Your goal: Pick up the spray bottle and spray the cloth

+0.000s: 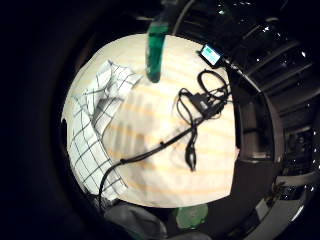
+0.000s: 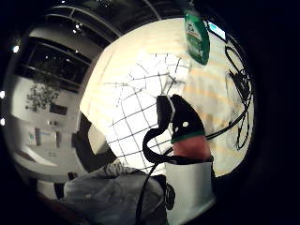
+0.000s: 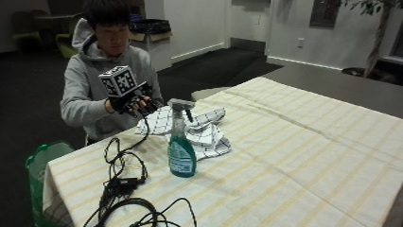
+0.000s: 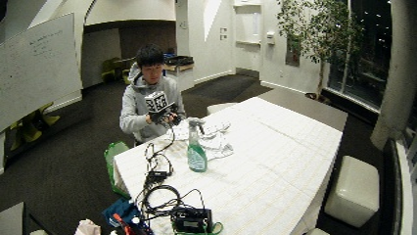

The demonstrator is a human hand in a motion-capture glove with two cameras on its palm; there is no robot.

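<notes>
Hovering in front of the person's chest, the gloved right hand (image 3: 135,103) is raised above the near edge of the tabletop (image 3: 302,156), its fingers loosely curled and closed on nothing. In the wide outside view the same hand (image 4: 166,115) sits close to the body, clear of everything on the striped tablecloth.

Below and just ahead of the hand lies the cloth (image 3: 195,130), a white one with a dark check, crumpled in a loose heap on the tabletop near the person's side. From the thumb side palm view the cloth (image 2: 140,108) spreads out under the palm, with a gloved fingertip showing in front of it.

Beyond the cloth, further from the person, stands the spray bottle (image 3: 180,151), upright on the tabletop, with green liquid inside, a label on its body and a grey trigger head on top. Its base is just beside the cloth's edge; whether they touch is hard to tell. The bottle is apart from the hand, with the cloth lying between them. The little finger side palm view shows the spray bottle (image 1: 156,47) standing next to the cloth (image 1: 97,125).

To the side of the bottle, black cables (image 3: 123,184) trail in loops across the tabletop.
</notes>
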